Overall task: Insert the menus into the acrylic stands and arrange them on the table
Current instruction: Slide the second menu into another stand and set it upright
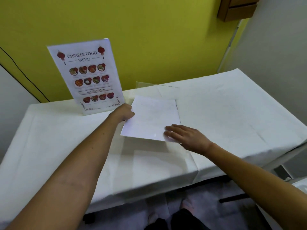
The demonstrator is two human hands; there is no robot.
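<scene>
A filled acrylic stand (pixel 88 77) with a Chinese food menu stands upright at the table's back left. A second menu sheet (pixel 152 117), its blank white back facing up, is held above the table's middle. My left hand (pixel 124 112) pinches its left edge. My right hand (pixel 186 135) lies with fingers spread on its lower right corner. An empty clear acrylic stand (pixel 154 87) stands just behind the sheet; only its top edge and faint outline show.
The table (pixel 232 113) wears a white cloth and stands against a yellow-green wall (pixel 149 39). A brown wooden box (pixel 237 9) hangs at the upper right. My feet show below the table's front edge.
</scene>
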